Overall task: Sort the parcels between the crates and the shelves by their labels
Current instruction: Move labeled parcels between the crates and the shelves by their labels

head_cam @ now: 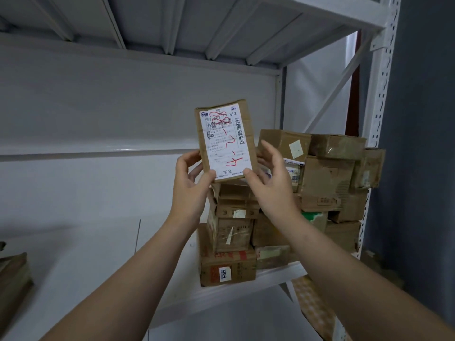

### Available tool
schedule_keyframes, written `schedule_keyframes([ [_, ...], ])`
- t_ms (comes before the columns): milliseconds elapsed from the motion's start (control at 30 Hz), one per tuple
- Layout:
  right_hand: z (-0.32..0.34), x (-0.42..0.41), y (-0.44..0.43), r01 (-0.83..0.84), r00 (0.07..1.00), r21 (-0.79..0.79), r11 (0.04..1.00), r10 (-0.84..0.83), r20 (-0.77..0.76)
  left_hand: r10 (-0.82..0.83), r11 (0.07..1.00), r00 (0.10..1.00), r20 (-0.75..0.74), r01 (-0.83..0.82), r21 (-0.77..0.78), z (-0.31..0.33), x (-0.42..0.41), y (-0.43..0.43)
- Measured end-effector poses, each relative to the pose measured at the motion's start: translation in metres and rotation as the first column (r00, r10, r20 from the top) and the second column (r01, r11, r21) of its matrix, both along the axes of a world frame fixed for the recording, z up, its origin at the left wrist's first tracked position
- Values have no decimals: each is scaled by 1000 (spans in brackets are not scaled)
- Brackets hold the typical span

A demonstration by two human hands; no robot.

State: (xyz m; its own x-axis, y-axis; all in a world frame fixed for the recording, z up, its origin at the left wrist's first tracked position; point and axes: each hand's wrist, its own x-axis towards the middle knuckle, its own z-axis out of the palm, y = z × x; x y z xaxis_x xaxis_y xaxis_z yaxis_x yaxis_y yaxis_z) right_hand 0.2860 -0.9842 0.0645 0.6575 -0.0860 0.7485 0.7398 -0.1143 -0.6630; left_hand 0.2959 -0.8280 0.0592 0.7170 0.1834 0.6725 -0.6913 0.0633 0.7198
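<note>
A small brown cardboard parcel (225, 140) stands upright in front of me, its white shipping label with red handwriting facing the camera. My left hand (190, 185) grips its lower left edge, thumb on the front. My right hand (268, 178) holds the lower right corner with the thumb on the label, fingers extended behind it. The parcel is raised above a stack of brown parcels (283, 207) piled on the white shelf (123, 254).
The pile fills the shelf's right end against the perforated white upright (380, 99). Another shelf board (197, 33) runs overhead. A brown box (13, 284) sits at the far left. A dark blue wall lies to the right.
</note>
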Motion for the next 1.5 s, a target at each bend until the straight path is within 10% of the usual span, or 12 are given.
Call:
schedule_keyframes([
  [833,-10,-32,101,-310,940,-117,944,322,110,292,952,950,110,-300,62,-23,-89,87],
  [1200,-83,-60,217,-516,856,-179,837,511,-78,644,751,758,-105,-599,278,-89,-156,196],
  [1500,-176,-64,287,-340,936,-406,848,262,-237,782,427,622,38,-581,693,-161,-162,273],
])
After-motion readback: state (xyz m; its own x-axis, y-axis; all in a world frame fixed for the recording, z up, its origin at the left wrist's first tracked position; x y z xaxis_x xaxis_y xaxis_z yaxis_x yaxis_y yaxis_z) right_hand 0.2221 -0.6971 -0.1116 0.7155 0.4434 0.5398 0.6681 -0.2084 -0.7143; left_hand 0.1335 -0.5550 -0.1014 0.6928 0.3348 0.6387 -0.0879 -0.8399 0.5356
